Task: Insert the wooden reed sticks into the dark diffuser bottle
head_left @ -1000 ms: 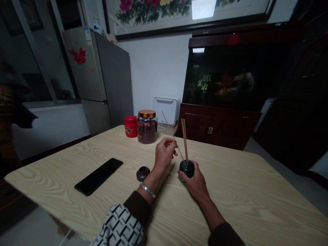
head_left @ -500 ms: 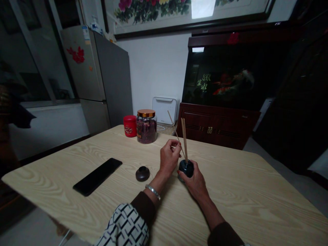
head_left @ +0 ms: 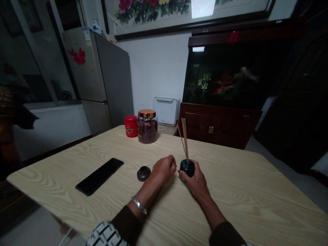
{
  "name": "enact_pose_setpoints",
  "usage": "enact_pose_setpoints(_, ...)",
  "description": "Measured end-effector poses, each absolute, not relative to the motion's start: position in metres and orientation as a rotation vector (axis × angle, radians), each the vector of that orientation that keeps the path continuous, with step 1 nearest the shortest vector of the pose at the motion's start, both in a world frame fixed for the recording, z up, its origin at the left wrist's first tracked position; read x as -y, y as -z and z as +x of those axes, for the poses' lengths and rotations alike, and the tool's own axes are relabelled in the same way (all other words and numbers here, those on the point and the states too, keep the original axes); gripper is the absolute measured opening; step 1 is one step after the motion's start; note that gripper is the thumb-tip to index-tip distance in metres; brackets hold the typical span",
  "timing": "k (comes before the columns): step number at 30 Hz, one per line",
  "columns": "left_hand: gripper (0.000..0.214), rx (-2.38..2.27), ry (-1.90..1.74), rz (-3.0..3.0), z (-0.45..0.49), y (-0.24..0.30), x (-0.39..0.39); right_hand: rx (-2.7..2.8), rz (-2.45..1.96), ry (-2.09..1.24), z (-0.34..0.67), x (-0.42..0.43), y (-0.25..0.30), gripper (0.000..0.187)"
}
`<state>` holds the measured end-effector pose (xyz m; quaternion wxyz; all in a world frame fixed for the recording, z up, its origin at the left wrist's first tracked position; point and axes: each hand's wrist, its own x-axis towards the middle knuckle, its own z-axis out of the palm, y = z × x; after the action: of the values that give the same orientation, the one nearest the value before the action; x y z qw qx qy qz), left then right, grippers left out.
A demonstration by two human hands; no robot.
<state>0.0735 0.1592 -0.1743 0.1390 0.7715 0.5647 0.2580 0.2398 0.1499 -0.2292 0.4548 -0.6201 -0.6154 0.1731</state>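
Note:
My right hand [head_left: 196, 184] grips a round dark green glass bottle [head_left: 187, 168] on the tabletop. Several thin wooden sticks [head_left: 184, 136] stand in its neck, one leaning left of the others. My left hand [head_left: 162, 169] rests just left of the bottle, its fingers curled and nothing visible in them. A dark round lid [head_left: 143, 173] lies close beside that hand, and a silver bangle [head_left: 139, 205] circles its wrist.
The light wood table [head_left: 225, 208] holds a black phone [head_left: 99, 176], a glass jar of dried petals [head_left: 147, 127] with a copper lid, and a red tin [head_left: 131, 126]. Behind stand a white device [head_left: 166, 111], a fridge [head_left: 102, 78] and a fish tank [head_left: 222, 75] on a wooden cabinet [head_left: 217, 126].
My left hand has let go of the stick, which now stands leaning in the bottle with the others. That hand has dropped lower and moved left. My right hand stays on the bottle.

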Motion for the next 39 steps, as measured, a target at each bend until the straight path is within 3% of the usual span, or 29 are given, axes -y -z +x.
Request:
enact_pose_setpoints(5,0.026,-1.830,-0.116,2.320,0.056,0.179,-0.141,1.512,-1.534,-0.427,0.240,-0.149,0.230,0.063)
enact_pose_setpoints(24,0.024,-1.762,0.009,2.344,0.075,0.162,-0.160,1.534,-1.523,-0.431,0.240,-0.149,0.228,0.062)
enact_pose_setpoints(32,0.020,-1.717,-0.020,2.353,0.049,0.160,-0.164,1.522,-1.520,-0.433,0.241,-0.149,0.228,0.061)
enact_pose_setpoints(39,0.011,-1.506,-0.648,2.103,0.033,0.143,-0.178,1.527,-1.529,-0.430,0.239,-0.148,0.227,0.061)
